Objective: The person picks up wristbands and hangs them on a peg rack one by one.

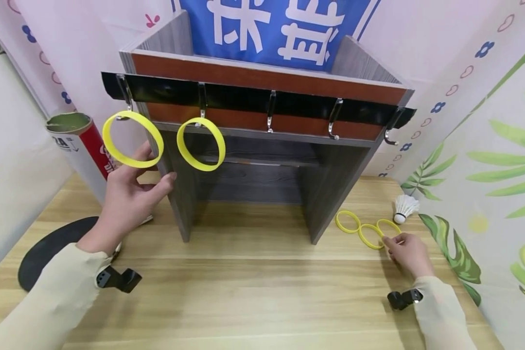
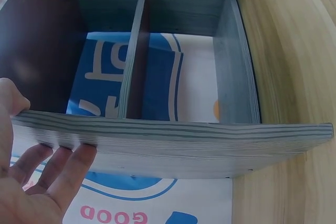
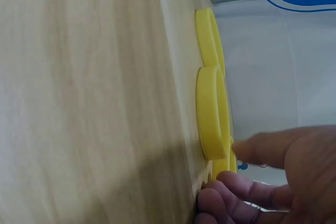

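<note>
Head view shows the whole scene: a rack (image 1: 262, 64) fills the upper middle, with a hook strip (image 1: 236, 100) across its front, and two hanging yellow rings (image 1: 159, 141), on the far-left and second hooks. Left of centre, the left hand (image 1: 131, 194) grips the rack's side panel (image 1: 175, 184), though the far-left ring crosses some of its fingers. Three more yellow rings (image 1: 365, 241) lie on the surface (image 1: 253, 291) at right, where the right hand (image 1: 409, 253), fingers nearly together, pinches the one closest to the shuttlecock (image 1: 405, 210). A printed tube (image 1: 76, 146) stands at left, behind the left hand, and a dark mat (image 1: 48, 253) lies at lower left, partly under the forearm. Left wrist view shows what the head view mostly hides: the thumb on one face of the panel and the fingers (image 2: 73, 174) on the other, at the left of the frame, with an inner divider (image 2: 134, 51) above. Right wrist view shows the rings edge-on, right of centre, their bands standing up from the surface; the pinched ring, at lower right between thumb and fingers, is partly blocked by the middle ring.
</note>
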Demonstrator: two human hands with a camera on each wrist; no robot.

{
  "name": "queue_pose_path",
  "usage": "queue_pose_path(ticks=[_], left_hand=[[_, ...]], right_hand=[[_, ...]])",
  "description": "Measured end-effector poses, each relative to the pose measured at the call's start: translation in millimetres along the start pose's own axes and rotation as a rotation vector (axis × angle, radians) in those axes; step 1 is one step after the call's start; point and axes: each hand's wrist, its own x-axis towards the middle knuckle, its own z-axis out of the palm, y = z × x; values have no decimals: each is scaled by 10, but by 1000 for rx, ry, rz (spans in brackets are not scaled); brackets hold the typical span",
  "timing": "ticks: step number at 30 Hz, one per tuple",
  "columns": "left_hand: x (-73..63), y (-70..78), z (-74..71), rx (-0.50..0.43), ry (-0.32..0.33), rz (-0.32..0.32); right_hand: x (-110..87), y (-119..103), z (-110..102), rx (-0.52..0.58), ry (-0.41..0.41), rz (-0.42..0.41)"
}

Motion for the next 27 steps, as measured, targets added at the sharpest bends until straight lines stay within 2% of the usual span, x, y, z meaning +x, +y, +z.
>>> queue_pose_path(ticks=[7, 13, 19, 22, 27], left_hand=[[-1, -15, -7, 1, 0, 7], [8, -10, -3, 0, 2, 1], [2, 8, -6, 10, 5, 32], [2, 9, -7, 11, 4, 28], [0, 3, 2, 28, 3, 8]], right_hand=[[38, -10, 30, -35, -18, -7], [61, -15, -5, -18, -31, -6], [47, -26, -29, -5, -22, -9], [35, -29, -40, 58, -32, 0], [21, -8, -61, 244, -49, 22]])
